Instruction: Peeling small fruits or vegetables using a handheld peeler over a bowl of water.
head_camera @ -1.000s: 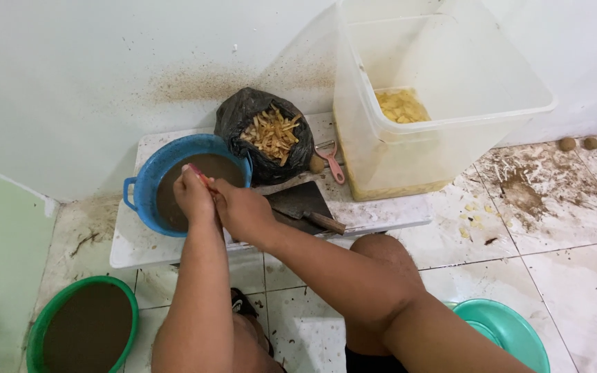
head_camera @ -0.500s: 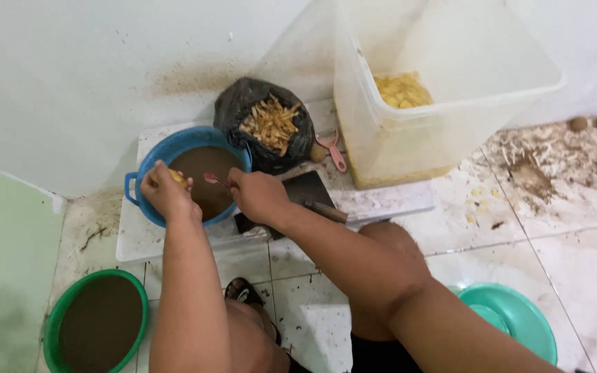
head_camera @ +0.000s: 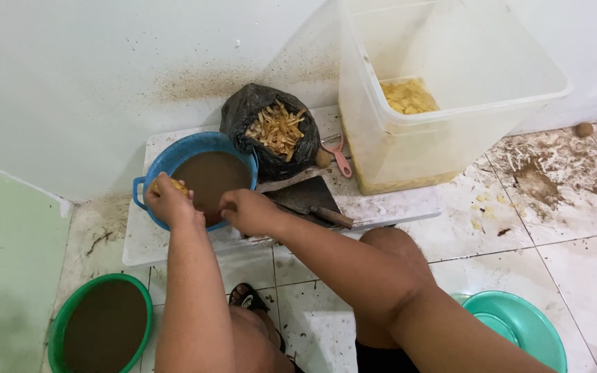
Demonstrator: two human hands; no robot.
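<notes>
Left hand point(head_camera: 168, 202) over the near-left rim of the round blue plastic basin point(head_camera: 167, 160); fingers curled tight round a small yellowish peeled piece point(head_camera: 176, 186), mostly hidden in the grip, kind hard to tell; basin holds murky brown water, bottom not visible.

Right hand point(head_camera: 249, 211) at the basin's near-right rim, knuckles up; fingers bent under and out of sight, cannot tell if they hold anything.

Basin sits on a white flat board point(head_camera: 148, 238) lying on the tiled floor point(head_camera: 575, 214) against the wall; board's near edge partly covered by the forearms.

Behind the basin, touching it: black plastic bag point(head_camera: 243, 114) open at the top, full of tan peel strips point(head_camera: 276, 129); just right of the bag a pink-handled peeler point(head_camera: 338, 156) on the board; a small brown round thing next to it, unclear what.

Broad dark cleaver blade with wooden handle point(head_camera: 309, 200) flat on the board just right of the right hand; its tip hidden by the wrist.

Large clear plastic tub point(head_camera: 464, 131) at the board's right end, yellow cut pieces point(head_camera: 409, 97) in the bottom; top cut off by the frame.

Green round basin of brown water point(head_camera: 60, 324) lower left, partly cut off; teal bowl point(head_camera: 526, 328) lower right, partly behind the arm; mud smears and scraps on the floor at right.
</notes>
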